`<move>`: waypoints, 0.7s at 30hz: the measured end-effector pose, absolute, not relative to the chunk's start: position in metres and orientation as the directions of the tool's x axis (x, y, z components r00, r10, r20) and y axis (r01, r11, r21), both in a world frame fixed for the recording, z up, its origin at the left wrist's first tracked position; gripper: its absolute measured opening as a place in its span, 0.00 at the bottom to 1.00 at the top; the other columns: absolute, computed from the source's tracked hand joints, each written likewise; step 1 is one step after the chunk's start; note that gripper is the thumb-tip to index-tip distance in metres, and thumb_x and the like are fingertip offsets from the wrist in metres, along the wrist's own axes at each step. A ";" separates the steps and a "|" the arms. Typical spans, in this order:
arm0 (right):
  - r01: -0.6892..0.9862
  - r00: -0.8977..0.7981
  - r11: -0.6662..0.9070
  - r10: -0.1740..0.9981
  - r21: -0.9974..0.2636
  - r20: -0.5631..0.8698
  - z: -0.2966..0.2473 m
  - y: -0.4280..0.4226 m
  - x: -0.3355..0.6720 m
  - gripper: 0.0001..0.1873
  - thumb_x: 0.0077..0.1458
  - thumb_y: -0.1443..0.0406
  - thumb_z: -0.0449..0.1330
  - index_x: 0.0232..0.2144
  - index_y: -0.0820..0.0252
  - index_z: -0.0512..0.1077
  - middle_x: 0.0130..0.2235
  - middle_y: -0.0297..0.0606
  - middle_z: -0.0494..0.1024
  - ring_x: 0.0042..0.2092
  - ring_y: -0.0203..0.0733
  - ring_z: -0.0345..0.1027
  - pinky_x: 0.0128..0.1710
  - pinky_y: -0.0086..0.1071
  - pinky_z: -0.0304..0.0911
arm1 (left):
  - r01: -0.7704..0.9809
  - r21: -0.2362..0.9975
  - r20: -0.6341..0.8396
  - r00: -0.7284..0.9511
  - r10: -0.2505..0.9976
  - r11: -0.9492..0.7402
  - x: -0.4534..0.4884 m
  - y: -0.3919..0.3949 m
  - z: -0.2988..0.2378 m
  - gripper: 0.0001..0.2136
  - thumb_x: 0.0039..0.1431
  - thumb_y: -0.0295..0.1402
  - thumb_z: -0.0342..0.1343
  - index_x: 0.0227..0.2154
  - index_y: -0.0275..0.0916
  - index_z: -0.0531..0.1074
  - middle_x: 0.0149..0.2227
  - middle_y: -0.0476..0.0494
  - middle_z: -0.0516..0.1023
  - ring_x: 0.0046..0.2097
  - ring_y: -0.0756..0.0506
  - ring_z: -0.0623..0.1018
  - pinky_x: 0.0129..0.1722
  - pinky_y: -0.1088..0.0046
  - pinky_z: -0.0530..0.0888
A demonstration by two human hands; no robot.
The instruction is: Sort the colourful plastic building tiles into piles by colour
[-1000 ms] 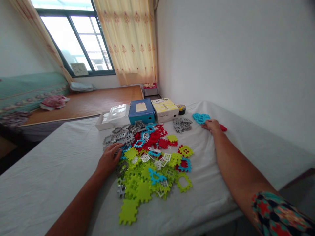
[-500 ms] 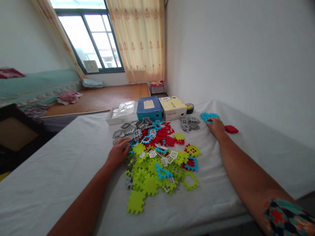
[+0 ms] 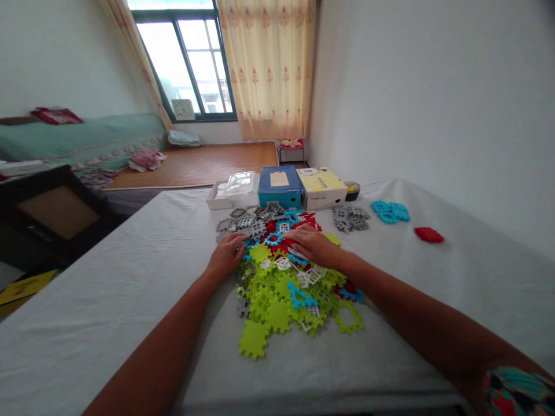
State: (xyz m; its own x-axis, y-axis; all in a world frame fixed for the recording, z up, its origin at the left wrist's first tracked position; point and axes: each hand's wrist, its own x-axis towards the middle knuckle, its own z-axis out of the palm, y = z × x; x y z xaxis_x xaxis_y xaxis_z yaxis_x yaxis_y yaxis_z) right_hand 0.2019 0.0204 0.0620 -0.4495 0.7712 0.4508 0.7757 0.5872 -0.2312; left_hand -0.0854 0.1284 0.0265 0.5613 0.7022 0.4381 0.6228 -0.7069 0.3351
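A mixed pile of flat, notched plastic building pieces lies on the cloth: lime green pieces [image 3: 277, 315] at the front, grey pieces [image 3: 255, 228] at the back left, red pieces and blue pieces among them. At the left edge of the heap rests my left hand [image 3: 226, 255], thumb and fingers apart beside grey and blue pieces. My right hand [image 3: 316, 245] reaches over the middle, fingers stretched out above red pieces, near a blue frame piece [image 3: 274, 238]. What lies under its palm is hidden. Small white window pieces [image 3: 306, 278] are scattered on the green ones.
Sorted apart on the right are a grey group [image 3: 350, 219], a blue group [image 3: 390, 211] and a red group [image 3: 429, 234]. Behind the pile stand a clear-lidded container [image 3: 243, 184], a blue box [image 3: 281, 186] and a yellow-white box [image 3: 321, 188]. A wall rises on the right.
My right hand has left the blue group on the right and come back left over the pile. My left hand stays at the pile's left edge. The view has turned slightly left.
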 end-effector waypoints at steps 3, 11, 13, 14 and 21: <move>0.808 -0.526 0.587 0.760 -0.055 0.382 0.063 0.034 0.185 0.21 0.59 0.72 0.54 0.54 0.56 0.70 0.56 0.43 0.71 0.54 0.45 0.62 0.55 0.41 0.58 | 0.622 0.327 0.441 0.565 0.697 -0.711 -0.086 0.129 0.025 0.16 0.62 0.36 0.45 0.47 0.43 0.75 0.50 0.42 0.75 0.52 0.42 0.72 0.56 0.59 0.68; 0.810 -0.571 0.584 0.765 0.052 0.298 0.068 0.067 0.175 0.12 0.59 0.68 0.57 0.43 0.56 0.77 0.47 0.42 0.77 0.49 0.43 0.64 0.50 0.36 0.60 | 0.610 0.308 0.449 0.583 0.677 -0.730 -0.089 0.136 0.020 0.16 0.62 0.38 0.45 0.47 0.42 0.74 0.49 0.42 0.75 0.52 0.41 0.72 0.56 0.58 0.68; 0.820 -0.530 0.572 0.768 -0.012 0.360 0.074 0.063 0.185 0.10 0.60 0.64 0.58 0.41 0.56 0.78 0.46 0.40 0.78 0.48 0.42 0.66 0.50 0.35 0.60 | 0.612 0.307 0.447 0.584 0.678 -0.729 -0.089 0.137 0.020 0.17 0.62 0.38 0.45 0.47 0.42 0.74 0.50 0.42 0.75 0.52 0.41 0.72 0.56 0.58 0.68; 0.837 -0.483 0.544 0.783 -0.056 0.393 0.078 0.060 0.196 0.10 0.60 0.63 0.58 0.41 0.56 0.78 0.46 0.40 0.78 0.47 0.42 0.66 0.50 0.34 0.61 | 0.613 0.306 0.445 0.584 0.679 -0.728 -0.089 0.137 0.020 0.17 0.62 0.39 0.45 0.47 0.42 0.74 0.50 0.41 0.75 0.52 0.41 0.72 0.56 0.58 0.68; 0.964 0.205 -0.077 0.825 -0.254 0.526 0.106 0.016 0.323 0.15 0.55 0.59 0.58 0.44 0.55 0.77 0.44 0.44 0.77 0.48 0.52 0.68 0.50 0.43 0.62 | 0.613 0.301 0.449 0.585 0.676 -0.730 -0.090 0.138 0.020 0.17 0.63 0.41 0.44 0.47 0.42 0.74 0.50 0.42 0.75 0.52 0.41 0.72 0.56 0.57 0.68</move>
